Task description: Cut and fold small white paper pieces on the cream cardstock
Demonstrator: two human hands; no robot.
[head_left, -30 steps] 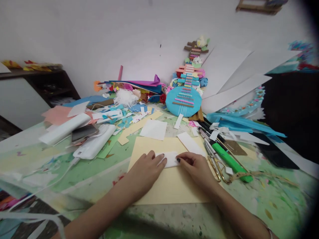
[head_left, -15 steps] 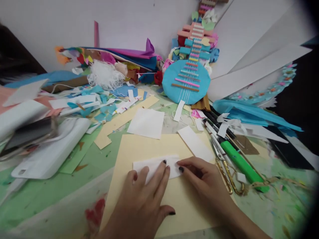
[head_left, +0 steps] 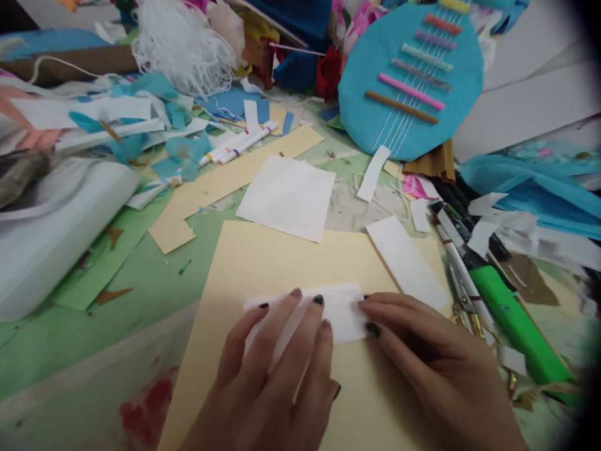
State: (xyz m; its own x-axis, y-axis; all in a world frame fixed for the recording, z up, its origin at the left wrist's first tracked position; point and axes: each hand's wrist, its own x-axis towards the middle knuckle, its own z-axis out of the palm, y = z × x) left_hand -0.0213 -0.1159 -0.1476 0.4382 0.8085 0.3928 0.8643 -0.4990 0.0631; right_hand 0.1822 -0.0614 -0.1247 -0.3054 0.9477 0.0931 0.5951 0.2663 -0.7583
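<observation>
A small white paper strip (head_left: 345, 310) lies on a cream card sheet (head_left: 277, 263) near the table's front. My left hand (head_left: 277, 369) rests flat on the strip's left part, fingers spread and stretched out. My right hand (head_left: 432, 363) touches the strip's right end with thumb and fingertips bent toward it. Both hands have dark nails. The strip's middle is hidden under my left fingers.
A white paper square (head_left: 287, 197) and a white rectangle (head_left: 406, 263) lie beyond the card. Pens, a green marker (head_left: 516, 322) and gold scissors (head_left: 469, 319) sit at the right. A blue paper guitar (head_left: 408, 75), scraps and white thread (head_left: 185, 44) crowd the back. A white device (head_left: 51, 238) lies at the left.
The view has dropped and come closer to the table. My left hand has slid right, further over the white strip; my right hand stays at its right end.
</observation>
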